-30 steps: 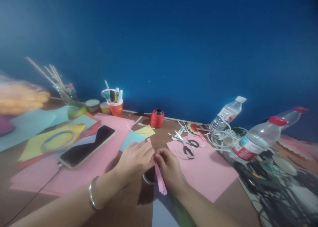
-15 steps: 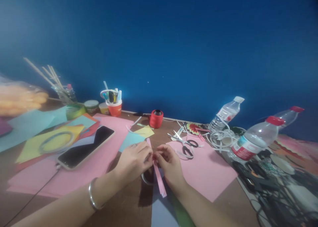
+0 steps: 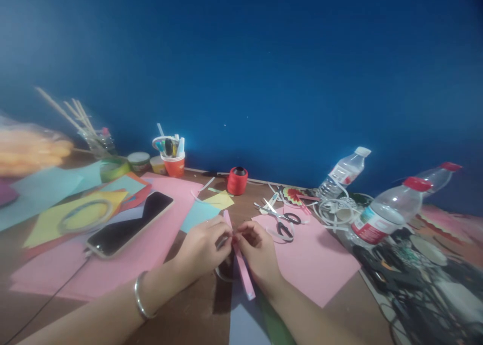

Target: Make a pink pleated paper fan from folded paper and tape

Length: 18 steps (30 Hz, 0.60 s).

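Note:
My left hand [image 3: 204, 245] and my right hand [image 3: 257, 252] meet over the wooden table [image 3: 196, 315], both pinching a narrow pink paper strip [image 3: 242, 270] near its middle. The strip runs from by my fingertips down toward me, slightly tilted. A silver bangle [image 3: 140, 296] sits on my left wrist. A pale ring-shaped thing, perhaps tape, lies partly hidden under my hands.
A phone [image 3: 130, 223] lies on pink paper [image 3: 113, 264] at left. Scissors [image 3: 284, 223] rest on another pink sheet [image 3: 313, 264]. A red thread spool [image 3: 237, 180], an orange pen cup [image 3: 174, 160], water bottles [image 3: 385, 211], sticks in a jar and coloured sheets surround me.
My fingers have shifted slightly on the pink strip; its lower end has swung a little. My right fingers lifted a bit. The view barely moved.

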Motion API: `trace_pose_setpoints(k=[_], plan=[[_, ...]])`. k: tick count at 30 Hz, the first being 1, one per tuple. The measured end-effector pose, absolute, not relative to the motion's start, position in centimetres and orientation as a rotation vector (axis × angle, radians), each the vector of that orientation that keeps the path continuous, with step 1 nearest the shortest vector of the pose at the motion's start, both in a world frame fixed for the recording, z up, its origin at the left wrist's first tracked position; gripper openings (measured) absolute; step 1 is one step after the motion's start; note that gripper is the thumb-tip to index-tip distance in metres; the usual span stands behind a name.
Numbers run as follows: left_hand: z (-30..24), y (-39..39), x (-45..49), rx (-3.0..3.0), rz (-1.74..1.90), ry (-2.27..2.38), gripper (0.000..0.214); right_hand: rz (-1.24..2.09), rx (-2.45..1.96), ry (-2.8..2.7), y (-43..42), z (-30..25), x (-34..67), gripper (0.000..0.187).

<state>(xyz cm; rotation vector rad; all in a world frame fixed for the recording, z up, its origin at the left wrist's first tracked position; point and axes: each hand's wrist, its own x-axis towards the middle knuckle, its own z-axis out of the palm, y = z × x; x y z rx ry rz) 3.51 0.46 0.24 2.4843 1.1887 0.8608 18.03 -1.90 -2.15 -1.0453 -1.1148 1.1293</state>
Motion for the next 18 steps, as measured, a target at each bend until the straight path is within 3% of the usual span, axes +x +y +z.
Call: trace_pose_setpoints(k=[18], plan=[[0.21, 0.44, 3.86, 2.165, 0.948, 1.130, 0.013, 1.043, -1.088, -1.165, -2.03, -2.16, 18.25, 0.007]])
